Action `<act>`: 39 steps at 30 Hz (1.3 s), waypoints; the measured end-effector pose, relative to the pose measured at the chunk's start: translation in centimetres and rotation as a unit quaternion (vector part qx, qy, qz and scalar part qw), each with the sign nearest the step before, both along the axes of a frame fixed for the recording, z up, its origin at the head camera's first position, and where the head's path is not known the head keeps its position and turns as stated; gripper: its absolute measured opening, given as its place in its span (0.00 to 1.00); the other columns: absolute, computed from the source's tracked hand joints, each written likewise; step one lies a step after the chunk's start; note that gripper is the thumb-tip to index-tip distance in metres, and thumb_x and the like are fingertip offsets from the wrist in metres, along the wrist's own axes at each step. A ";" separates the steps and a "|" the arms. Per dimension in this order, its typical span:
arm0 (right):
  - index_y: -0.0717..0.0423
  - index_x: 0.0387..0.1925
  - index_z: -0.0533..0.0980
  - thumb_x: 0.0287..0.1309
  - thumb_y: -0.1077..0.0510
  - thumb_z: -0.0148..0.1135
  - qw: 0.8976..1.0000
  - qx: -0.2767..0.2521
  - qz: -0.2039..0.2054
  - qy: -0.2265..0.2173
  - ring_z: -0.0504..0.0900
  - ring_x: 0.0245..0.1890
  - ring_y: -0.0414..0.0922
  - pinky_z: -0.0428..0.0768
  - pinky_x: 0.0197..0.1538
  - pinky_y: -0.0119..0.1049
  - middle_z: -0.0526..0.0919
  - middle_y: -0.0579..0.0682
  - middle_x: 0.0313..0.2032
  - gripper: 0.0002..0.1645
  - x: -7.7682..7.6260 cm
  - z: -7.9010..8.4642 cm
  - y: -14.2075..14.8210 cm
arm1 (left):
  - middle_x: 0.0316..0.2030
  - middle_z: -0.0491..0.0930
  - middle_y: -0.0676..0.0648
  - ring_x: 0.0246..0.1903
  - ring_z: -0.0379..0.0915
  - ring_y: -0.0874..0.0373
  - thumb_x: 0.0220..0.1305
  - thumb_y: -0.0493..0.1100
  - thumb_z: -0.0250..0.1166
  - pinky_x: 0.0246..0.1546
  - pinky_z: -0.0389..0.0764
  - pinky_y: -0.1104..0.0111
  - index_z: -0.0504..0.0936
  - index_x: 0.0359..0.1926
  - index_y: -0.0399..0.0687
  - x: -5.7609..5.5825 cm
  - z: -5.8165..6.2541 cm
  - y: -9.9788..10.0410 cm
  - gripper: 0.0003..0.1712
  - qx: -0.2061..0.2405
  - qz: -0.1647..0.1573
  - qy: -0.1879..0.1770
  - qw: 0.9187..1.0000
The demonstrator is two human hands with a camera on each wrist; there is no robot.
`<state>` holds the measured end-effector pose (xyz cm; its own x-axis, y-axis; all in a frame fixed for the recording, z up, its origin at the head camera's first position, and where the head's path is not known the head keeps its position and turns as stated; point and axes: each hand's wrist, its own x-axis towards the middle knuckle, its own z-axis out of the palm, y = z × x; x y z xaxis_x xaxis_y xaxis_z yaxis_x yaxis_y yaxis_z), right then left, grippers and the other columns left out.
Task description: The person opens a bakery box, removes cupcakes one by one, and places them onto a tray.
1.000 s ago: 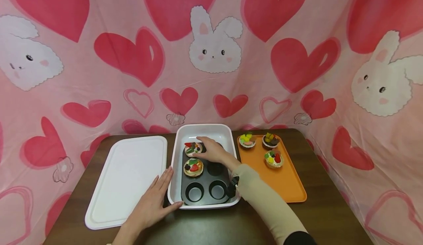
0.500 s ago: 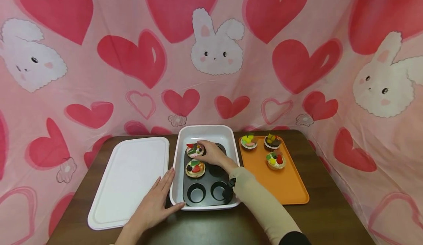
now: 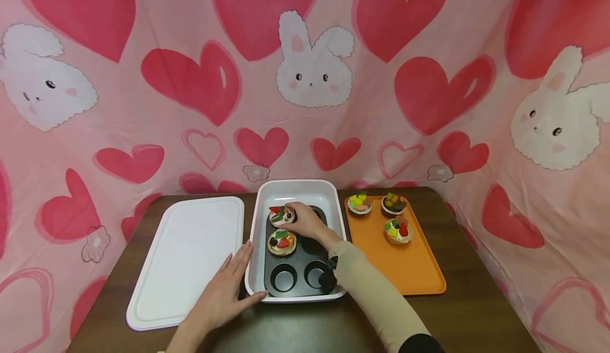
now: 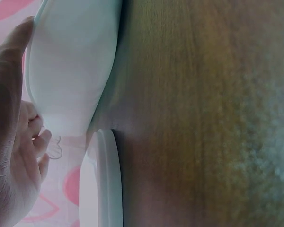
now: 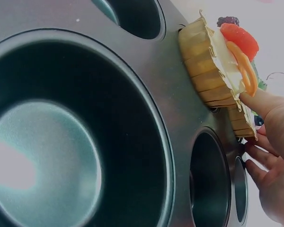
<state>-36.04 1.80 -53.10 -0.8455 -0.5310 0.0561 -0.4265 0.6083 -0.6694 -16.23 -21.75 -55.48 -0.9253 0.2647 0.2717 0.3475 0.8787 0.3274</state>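
Note:
A grey muffin tin (image 3: 297, 262) lies inside a white rectangular basin (image 3: 297, 184). My right hand (image 3: 308, 222) pinches a fruit tart (image 3: 280, 216) at the tin's far left cup, fingers behind it and thumb in front. A second fruit tart (image 3: 281, 243), topped with strawberry and blackberry, sits in the cup just nearer. In the right wrist view its pleated golden cup (image 5: 201, 66) stands above the tin's surface, partly in front of the held tart (image 5: 241, 124). My left hand (image 3: 220, 293) rests on the basin's near left corner, fingers extended along the rim and thumb on the front edge.
On the right an orange tray (image 3: 415, 271) holds a yellow-topped cupcake (image 3: 359, 204), a chocolate one (image 3: 393, 203) and a fruit tart (image 3: 397, 231). A white board (image 3: 190, 258) lies left of the basin. A hearts-and-rabbits cloth (image 3: 305, 146) hangs behind the brown table (image 3: 310, 329).
The fingers of my right hand have come down slightly at the far tart. My left hand stays on the basin's corner, and the whole head view has shifted a little.

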 end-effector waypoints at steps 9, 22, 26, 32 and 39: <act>0.64 0.75 0.73 0.65 0.50 0.80 1.000 -0.021 -0.014 -0.016 0.79 0.74 0.58 0.74 0.83 0.56 0.80 0.63 0.73 0.44 0.0 -0.6 -0.1 | 0.85 0.64 0.45 0.83 0.65 0.48 0.61 0.77 0.72 0.90 0.57 0.58 0.59 0.87 0.45 0.1 -0.1 0.0 0.67 -0.011 0.011 0.009 1.000; 0.68 0.74 0.72 0.64 0.53 0.80 1.000 -0.016 -0.008 -0.009 0.78 0.74 0.60 0.74 0.83 0.57 0.79 0.65 0.72 0.45 -0.3 -0.4 -0.3 | 0.85 0.64 0.43 0.83 0.65 0.45 0.63 0.77 0.71 0.87 0.32 0.80 0.59 0.87 0.43 -0.1 0.0 0.0 0.66 0.003 -0.001 0.011 1.000; 0.69 0.74 0.71 0.64 0.53 0.80 1.000 -0.017 -0.004 -0.011 0.78 0.74 0.61 0.74 0.83 0.57 0.79 0.67 0.72 0.45 -0.3 -0.4 -0.4 | 0.85 0.65 0.42 0.82 0.66 0.44 0.63 0.76 0.71 0.85 0.28 0.84 0.60 0.86 0.42 -0.1 -0.1 0.0 0.65 0.003 -0.002 0.012 1.000; 0.70 0.75 0.71 0.63 0.55 0.80 0.999 -0.025 0.000 -0.027 0.76 0.75 0.62 0.73 0.83 0.58 0.78 0.67 0.73 0.46 -0.4 -0.2 -0.7 | 0.85 0.65 0.42 0.82 0.66 0.44 0.63 0.77 0.71 0.84 0.27 0.84 0.59 0.87 0.42 0.0 -0.2 -0.1 0.66 -0.003 -0.002 0.024 1.000; 0.69 0.67 0.77 0.58 0.55 0.83 1.000 -0.011 -0.015 -0.010 0.83 0.67 0.60 0.80 0.77 0.55 0.85 0.65 0.65 0.41 -0.4 -0.2 -0.9 | 0.84 0.66 0.41 0.81 0.68 0.43 0.62 0.76 0.73 0.83 0.24 0.85 0.60 0.86 0.41 0.0 -0.4 -0.1 0.66 -0.003 -0.005 0.036 0.999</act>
<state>-36.46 0.92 -53.25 -0.8620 -0.5044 0.0512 -0.3950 0.6049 -0.6914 -16.22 -21.87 -55.86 -0.9004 0.2756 0.3366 0.3791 0.8766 0.2964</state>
